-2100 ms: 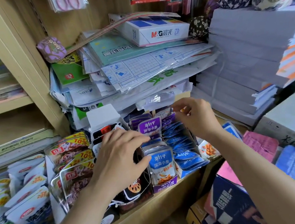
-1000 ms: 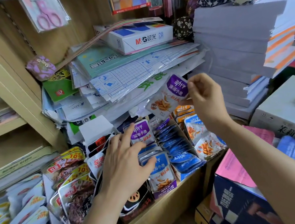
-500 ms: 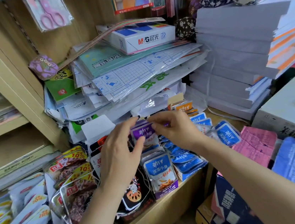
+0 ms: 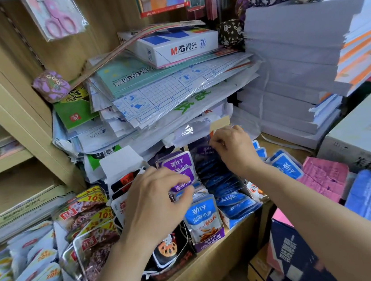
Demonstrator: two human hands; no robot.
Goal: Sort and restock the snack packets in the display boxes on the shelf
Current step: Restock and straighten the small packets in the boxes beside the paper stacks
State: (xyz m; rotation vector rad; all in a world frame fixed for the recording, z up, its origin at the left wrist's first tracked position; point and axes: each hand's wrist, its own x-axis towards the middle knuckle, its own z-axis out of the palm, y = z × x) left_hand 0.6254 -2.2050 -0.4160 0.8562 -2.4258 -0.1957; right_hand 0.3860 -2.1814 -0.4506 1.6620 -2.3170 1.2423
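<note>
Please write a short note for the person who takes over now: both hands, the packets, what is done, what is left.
Left grip pinches the purple packets at the back of the middle box.
Right grip reaches behind the blue packets in the next box; what it holds is blurred.
Done: both boxes look full.
To do: loose packets lie on the shelf to the right, not yet sorted.

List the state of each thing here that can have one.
left hand, grips purple packets in their row
right hand, fingers curled among rear packets; grip unclear
blue packets, standing packed in a row
white box flap, open, standing up
M&G paper ream, closed, lying on its broad side
</note>
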